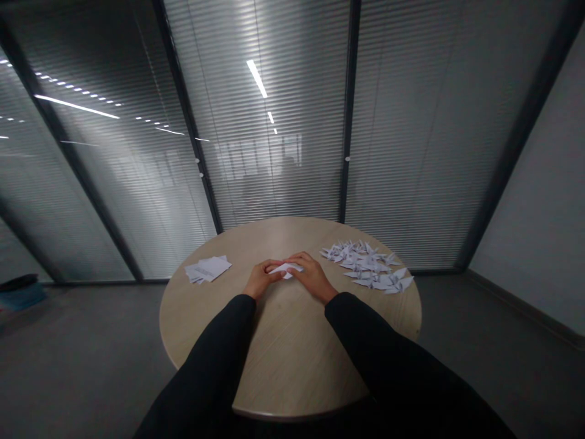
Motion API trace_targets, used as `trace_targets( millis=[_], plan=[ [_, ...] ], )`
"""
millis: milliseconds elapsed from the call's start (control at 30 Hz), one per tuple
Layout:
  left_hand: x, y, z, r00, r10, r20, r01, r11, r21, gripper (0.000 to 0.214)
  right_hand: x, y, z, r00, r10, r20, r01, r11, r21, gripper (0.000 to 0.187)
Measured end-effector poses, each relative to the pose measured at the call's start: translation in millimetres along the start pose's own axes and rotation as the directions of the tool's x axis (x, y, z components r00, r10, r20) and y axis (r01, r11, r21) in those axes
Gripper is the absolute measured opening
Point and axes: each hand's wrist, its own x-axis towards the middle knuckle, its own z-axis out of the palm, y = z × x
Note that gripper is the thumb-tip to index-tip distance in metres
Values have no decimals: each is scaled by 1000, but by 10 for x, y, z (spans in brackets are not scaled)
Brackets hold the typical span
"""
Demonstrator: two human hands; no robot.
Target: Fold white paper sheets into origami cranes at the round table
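Between my two hands, over the middle of the round table, is a small piece of folded white paper point(287, 267). My left hand point(264, 278) pinches its left end between thumb and fingers. On the other side my right hand point(312, 275) grips the right end, its thumb on the near edge and its fingers curled along the far edge. The fingers partly cover the paper, so its exact folded shape is hard to make out.
The round wooden table point(292, 366) bears a loose stack of white paper sheets point(208, 269) at left and a heap of several folded paper cranes point(368, 265) at right. Glass partitions with blinds point(283, 195) stand behind it. A blue bin point(22, 292) is on the floor far left.
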Motion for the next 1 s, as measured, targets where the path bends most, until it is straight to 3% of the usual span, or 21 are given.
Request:
trace_targets(
  millis=[167,367,467,600,833,1000],
  plan=[
    [31,3,-15,1000,24,6,-25,999,26,46,1,-51,-12,1000,12,21,-12,1000,2,19],
    [23,-39,-8,997,-43,-65,37,995,-92,80,16,-60,-39,996,12,-85,-10,1000,23,10],
    [-24,-17,34,988,-153,-4,149,965,-217,70,21,-52,-47,994,-8,-108,12,999,30,10],
    [-37,37,54,978,-203,54,210,919,-335,44,18,-25,-33,997,-44,-55,47,998,40,9],
    [18,-31,-52,978,-172,116,188,972,-141,40,1,19,-12,998,-60,4,60,998,-1,11],
    [12,-66,-62,981,-182,65,188,978,-92,37,6,10,-36,1000,11,-22,-10,999,48,19]
  ],
)
